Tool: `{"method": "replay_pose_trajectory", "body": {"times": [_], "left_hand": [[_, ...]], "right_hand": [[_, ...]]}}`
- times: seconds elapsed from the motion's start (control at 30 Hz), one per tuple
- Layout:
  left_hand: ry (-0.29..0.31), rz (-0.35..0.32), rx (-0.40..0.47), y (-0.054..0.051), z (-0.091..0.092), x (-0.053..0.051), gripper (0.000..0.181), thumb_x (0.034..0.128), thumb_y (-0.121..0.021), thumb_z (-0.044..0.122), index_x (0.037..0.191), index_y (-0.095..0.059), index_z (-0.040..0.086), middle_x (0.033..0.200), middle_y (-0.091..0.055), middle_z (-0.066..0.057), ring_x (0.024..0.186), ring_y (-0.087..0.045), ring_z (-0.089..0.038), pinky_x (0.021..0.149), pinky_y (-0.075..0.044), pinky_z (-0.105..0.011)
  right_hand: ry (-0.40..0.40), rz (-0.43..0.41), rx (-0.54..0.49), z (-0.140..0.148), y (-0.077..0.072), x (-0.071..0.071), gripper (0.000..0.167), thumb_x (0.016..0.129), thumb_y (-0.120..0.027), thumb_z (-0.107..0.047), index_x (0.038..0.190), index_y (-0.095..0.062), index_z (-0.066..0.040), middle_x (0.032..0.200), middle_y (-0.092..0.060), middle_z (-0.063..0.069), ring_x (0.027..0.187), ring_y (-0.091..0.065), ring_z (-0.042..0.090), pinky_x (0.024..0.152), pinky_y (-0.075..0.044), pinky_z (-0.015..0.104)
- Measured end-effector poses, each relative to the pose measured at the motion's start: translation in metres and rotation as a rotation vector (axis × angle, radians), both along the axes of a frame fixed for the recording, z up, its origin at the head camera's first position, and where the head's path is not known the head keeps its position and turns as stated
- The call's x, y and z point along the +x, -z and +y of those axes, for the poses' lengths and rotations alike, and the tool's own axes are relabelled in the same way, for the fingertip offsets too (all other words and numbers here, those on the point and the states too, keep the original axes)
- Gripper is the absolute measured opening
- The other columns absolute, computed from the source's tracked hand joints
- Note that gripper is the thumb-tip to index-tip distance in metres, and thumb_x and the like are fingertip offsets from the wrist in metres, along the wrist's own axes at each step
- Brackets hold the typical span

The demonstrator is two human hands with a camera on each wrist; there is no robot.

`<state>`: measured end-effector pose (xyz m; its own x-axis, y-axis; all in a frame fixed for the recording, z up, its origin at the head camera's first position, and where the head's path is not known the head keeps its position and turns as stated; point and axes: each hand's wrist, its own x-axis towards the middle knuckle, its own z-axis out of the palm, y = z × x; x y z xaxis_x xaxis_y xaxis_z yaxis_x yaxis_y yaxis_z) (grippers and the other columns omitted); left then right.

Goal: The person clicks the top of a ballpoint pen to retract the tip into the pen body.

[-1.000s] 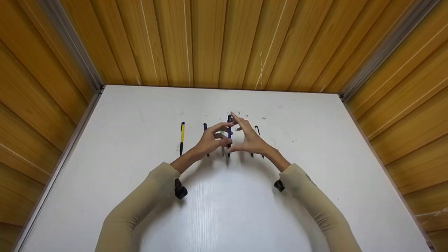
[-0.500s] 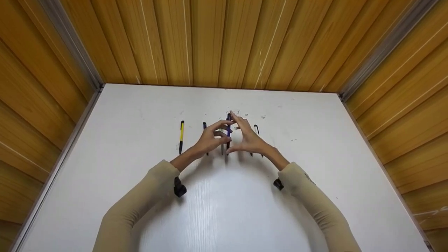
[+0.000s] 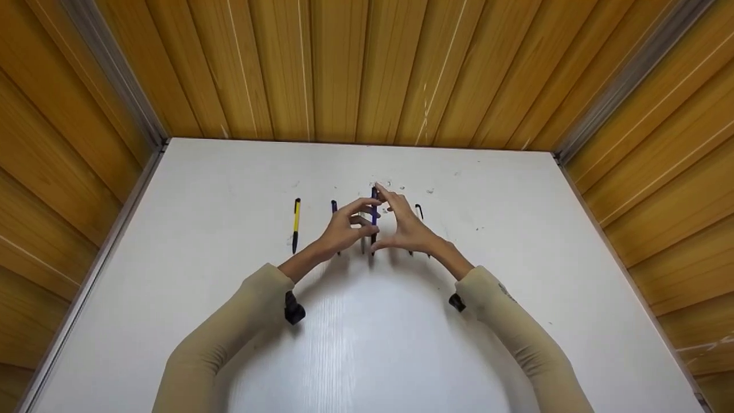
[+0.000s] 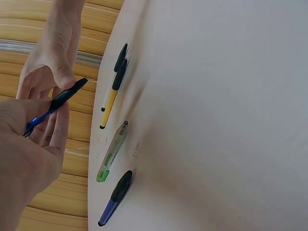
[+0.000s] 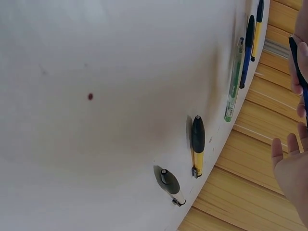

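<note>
While left fingers pinch a pen — right fingers spread — tabletop edges lie distant.

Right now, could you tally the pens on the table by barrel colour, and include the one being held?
Yellow pens: 2
Blue pens: 2, one of them held in the left hand
Clear-and-green pen: 1
White pen: 1
Total: 6
</note>
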<state>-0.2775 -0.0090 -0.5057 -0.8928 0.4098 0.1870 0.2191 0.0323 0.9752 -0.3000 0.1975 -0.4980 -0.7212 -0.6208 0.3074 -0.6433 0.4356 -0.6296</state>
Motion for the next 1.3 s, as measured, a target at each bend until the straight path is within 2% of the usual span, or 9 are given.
{"method": "replay_pose_trajectory", "body": {"times": [0.17,0.37,0.53,0.73,0.93,1.13,1.3], "left_hand": [[0.013,0.001,0.018,0.0013,-0.0005,-0.0011,0.055,0.0907,-0.072,-0.005,0.142,-0.054,0.004,0.131,-0.062,-0.024,0.1,-0.072,-0.034,0.086,-0.064,-0.033],[0.002,0.02,0.016,0.0026,-0.0006,-0.0018,0.055,0.0891,-0.072,-0.007,0.139,-0.053,0.004,0.13,-0.063,-0.023,0.101,-0.072,-0.035,0.087,-0.064,-0.036],[-0.001,-0.01,0.048,0.0025,-0.0002,-0.0006,0.054,0.088,-0.072,-0.01,0.136,-0.049,0.001,0.127,-0.064,-0.026,0.099,-0.072,-0.033,0.087,-0.064,-0.036],[-0.003,-0.023,0.078,0.004,-0.0008,0.0009,0.054,0.089,-0.072,-0.007,0.137,-0.052,0.004,0.13,-0.063,-0.025,0.097,-0.072,-0.025,0.088,-0.063,-0.034],[0.006,-0.04,0.093,0.0064,-0.0021,0.0018,0.053,0.0903,-0.071,-0.006,0.139,-0.05,0.0,0.133,-0.06,-0.027,0.099,-0.072,-0.029,0.089,-0.063,-0.035],[0.015,-0.005,0.089,0.0077,-0.0033,0.0005,0.051,0.0901,-0.072,-0.005,0.134,-0.048,-0.001,0.13,-0.061,-0.031,0.102,-0.071,-0.035,0.088,-0.063,-0.034],[0.031,0.012,0.059,0.0085,-0.0046,0.0006,0.052,0.0909,-0.072,-0.004,0.137,-0.048,-0.001,0.133,-0.061,-0.029,0.104,-0.072,-0.032,0.09,-0.062,-0.031]], "right_hand": [[-0.007,0.011,-0.007,-0.0011,0.0011,-0.0002,0.137,0.059,-0.101,-0.022,0.163,-0.015,-0.006,0.142,-0.049,0.013,0.133,-0.04,0.028,0.11,-0.045,0.049],[-0.001,0.001,-0.012,-0.0019,0.0031,-0.0003,0.137,0.058,-0.101,-0.019,0.163,-0.015,-0.004,0.142,-0.048,0.015,0.133,-0.04,0.029,0.111,-0.045,0.048],[-0.005,-0.012,-0.012,-0.0022,0.0044,-0.0012,0.137,0.059,-0.101,-0.022,0.163,-0.014,-0.004,0.144,-0.045,0.016,0.133,-0.038,0.03,0.111,-0.045,0.052],[0.0,-0.022,-0.019,-0.0013,0.0049,-0.0016,0.138,0.059,-0.101,-0.029,0.164,-0.013,-0.006,0.144,-0.046,0.015,0.133,-0.038,0.028,0.111,-0.045,0.046],[0.0,-0.049,-0.021,-0.0016,0.0049,0.0012,0.136,0.063,-0.099,-0.029,0.165,-0.011,-0.009,0.145,-0.044,0.014,0.134,-0.037,0.027,0.113,-0.043,0.046],[0.006,-0.035,-0.031,-0.0033,0.0042,0.0009,0.139,0.059,-0.101,-0.022,0.164,-0.012,-0.007,0.143,-0.045,0.015,0.133,-0.039,0.03,0.111,-0.044,0.047],[-0.003,-0.013,-0.025,-0.0021,0.0056,0.0004,0.138,0.06,-0.1,-0.028,0.164,-0.012,-0.007,0.141,-0.046,0.016,0.133,-0.04,0.035,0.111,-0.044,0.048]]}}
